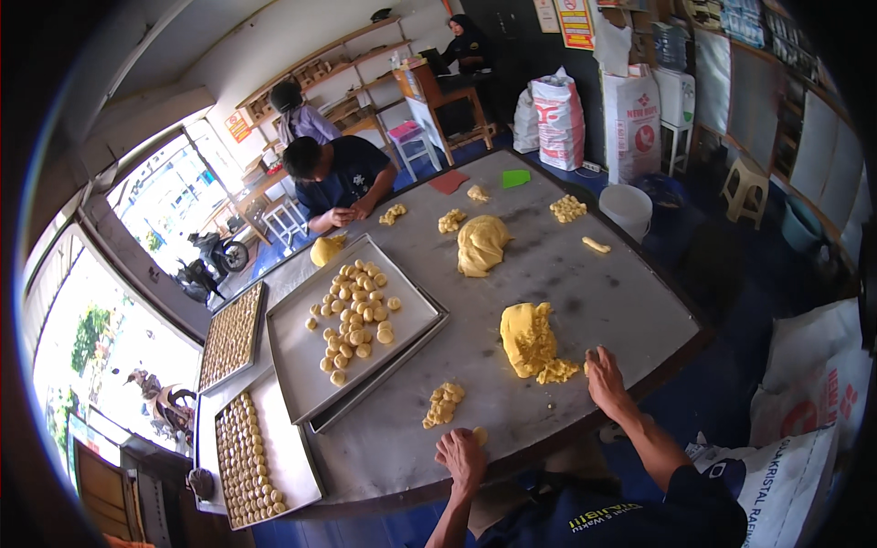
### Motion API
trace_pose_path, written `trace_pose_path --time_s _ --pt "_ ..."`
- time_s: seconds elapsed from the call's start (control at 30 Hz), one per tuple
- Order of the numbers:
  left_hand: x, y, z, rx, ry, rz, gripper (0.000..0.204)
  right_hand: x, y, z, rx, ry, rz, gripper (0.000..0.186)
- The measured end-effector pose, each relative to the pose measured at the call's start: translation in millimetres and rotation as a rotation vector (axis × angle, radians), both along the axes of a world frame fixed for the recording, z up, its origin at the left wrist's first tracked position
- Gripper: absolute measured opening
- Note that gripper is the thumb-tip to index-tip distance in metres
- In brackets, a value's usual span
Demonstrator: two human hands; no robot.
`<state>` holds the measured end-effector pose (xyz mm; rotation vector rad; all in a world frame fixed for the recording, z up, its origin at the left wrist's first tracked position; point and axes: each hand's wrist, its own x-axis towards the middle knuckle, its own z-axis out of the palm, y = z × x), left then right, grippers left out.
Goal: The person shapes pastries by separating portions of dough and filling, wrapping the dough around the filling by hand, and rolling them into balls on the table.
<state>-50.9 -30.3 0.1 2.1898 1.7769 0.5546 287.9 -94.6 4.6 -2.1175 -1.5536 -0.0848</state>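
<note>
Currently, left hand point(463, 457): low over the near edge of the metal table point(630, 301), fingers bent; a round dough piece point(480, 437) sits just at the fingertips. Whether it is gripped, cannot tell.
Right hand point(606, 382): fingers curled at the tabletop, to the right of the crumbly dough block; a yellow bit shows by the fingertips. Firmness of hold, cannot tell.
Crumbly dough block point(528, 338): on bare tabletop between and beyond both hands, crumbling at its near side.
Dough lumps point(444, 405): small cluster, beyond the left hand.
Smooth dough mound point(482, 245): farther up the table.
Upper baking tray point(294, 370): loose heap of pale dough balls point(345, 315); stacked askew on another tray.
Near-left tray point(290, 457): dough balls in tight rows along its left part; right part bare metal.
Far-left tray point(259, 320): rows of small dough pieces across most of it.
White bucket point(626, 212): beyond the table's right edge; contents unclear.
Co-worker's hands point(343, 216): together, at the far side.
</note>
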Motion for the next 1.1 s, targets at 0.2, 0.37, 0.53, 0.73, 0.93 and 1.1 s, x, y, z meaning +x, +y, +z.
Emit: trace_pose_path --time_s 0.2,0.37,0.53,0.73,0.93,1.1 --pt "10.1 12.6 3.2 -0.090 -0.646 0.031 0.024 -50.6 -25.5 6.6 -0.071 -0.151 0.102 0.058" --pt "34.0 23.5 6.8 -0.368 -0.973 -0.046 0.036 -83.4 -7.1 44.6 0.089 0.338 0.276 0.036" --pt "81.6 -1.1 43.8 -0.318 -0.925 -0.241 0.037 -126.9 18.0 55.4 0.288 0.524 0.290 0.026" --pt "51.1 32.8 27.8 -0.464 -0.465 -0.201 0.027 -129.4 29.4 64.4 0.215 0.317 0.638 0.022" --pt "44.7 18.1 -20.7 -0.078 -0.442 -0.209 0.019 -155.5 34.3 45.7 0.103 0.512 0.577 0.021" --pt "44.3 15.1 -20.0 -0.140 -0.470 -0.177 0.032 -176.2 24.5 28.0 0.001 0.287 0.450 0.023"
